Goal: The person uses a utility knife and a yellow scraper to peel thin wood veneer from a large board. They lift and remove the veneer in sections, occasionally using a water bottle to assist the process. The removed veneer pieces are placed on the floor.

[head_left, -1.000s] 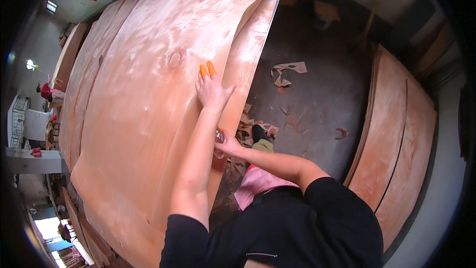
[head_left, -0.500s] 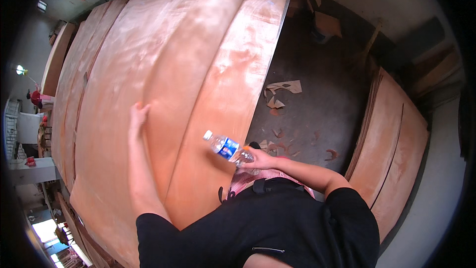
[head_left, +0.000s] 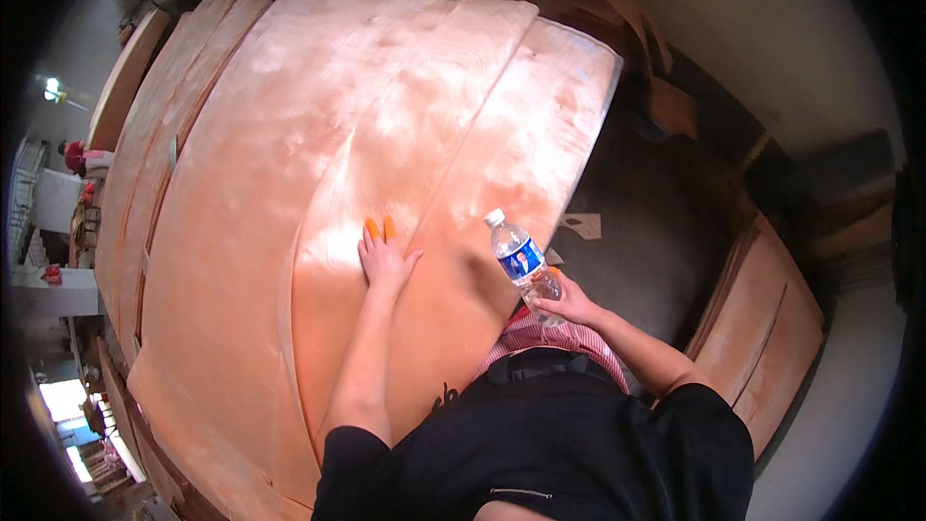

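Veneer sheets [head_left: 222,203] lay in a broad pile across the left and centre of the frame, pale orange-brown and shiny toward the top. My left hand [head_left: 386,260] was laid palm down on them near the centre, fingers spread and thumb out to the right, gripping nothing. Two of its fingers wore orange finger covers [head_left: 372,230]. My right hand [head_left: 569,302], right of centre, was curled round the lower part of a clear plastic bottle [head_left: 541,291], its white cap [head_left: 495,218] pointing up and left. Its blue label [head_left: 521,260] carried a small picture of a figure and some pale marks. Black loops [head_left: 445,396] showed beside my black shirt [head_left: 540,444] at the lower centre; I could not tell whether they were writing or cord.

One sheet edge slanted from the upper centre down toward my left thumb, and another, slightly raised, curved down left of my forearm. On the right, the pile's outer edge ran from the upper right down behind the bottle. Beyond it, dark floor [head_left: 627,251] with a pale scrap [head_left: 583,225] left a gap before a second wood stack [head_left: 733,347] at the lower right.
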A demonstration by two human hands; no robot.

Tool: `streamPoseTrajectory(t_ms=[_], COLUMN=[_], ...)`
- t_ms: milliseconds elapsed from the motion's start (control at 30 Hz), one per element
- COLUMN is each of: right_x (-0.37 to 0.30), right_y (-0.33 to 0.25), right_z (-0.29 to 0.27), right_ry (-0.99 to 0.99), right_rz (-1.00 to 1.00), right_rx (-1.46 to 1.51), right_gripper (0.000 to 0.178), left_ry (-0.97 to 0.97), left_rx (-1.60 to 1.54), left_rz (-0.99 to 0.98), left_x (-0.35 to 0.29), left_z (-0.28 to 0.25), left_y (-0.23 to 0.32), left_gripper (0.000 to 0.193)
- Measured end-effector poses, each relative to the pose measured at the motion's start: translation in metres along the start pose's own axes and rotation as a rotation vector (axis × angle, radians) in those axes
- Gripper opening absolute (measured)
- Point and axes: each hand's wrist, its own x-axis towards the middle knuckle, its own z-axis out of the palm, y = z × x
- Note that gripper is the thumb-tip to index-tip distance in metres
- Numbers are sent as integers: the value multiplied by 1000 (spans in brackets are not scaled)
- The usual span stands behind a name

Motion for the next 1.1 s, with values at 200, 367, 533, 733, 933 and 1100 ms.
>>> streamPoseTrajectory(t_ms=[200,367,533,733,933,1100], right_x=[84,138,190,252,338,378], right_y=[5,-38,-60,-93,-145,-158], right_z=[-43,-59,-49,-29,-15,29], right_ry=[-232,-524,-608,-485,-447,-431], right_rz=[26,120,166,218,217,273], right_rx=[-71,-110,-80,222,28,10], right_gripper=[60,52,53,51,36,38], left_ry=[-85,326,573,742,705,699], left_rx=[-152,-208,-234,-47,37,33], left_rz=[-161,-357,-578,-625,-676,-726], left_x=[13,22,10,22,42,54], left_z=[6,-88,-172,-267,-298,-295], left_y=[-42,-88,-179,-246,-281,-289], left_gripper=[24,27,23,27,34,39])
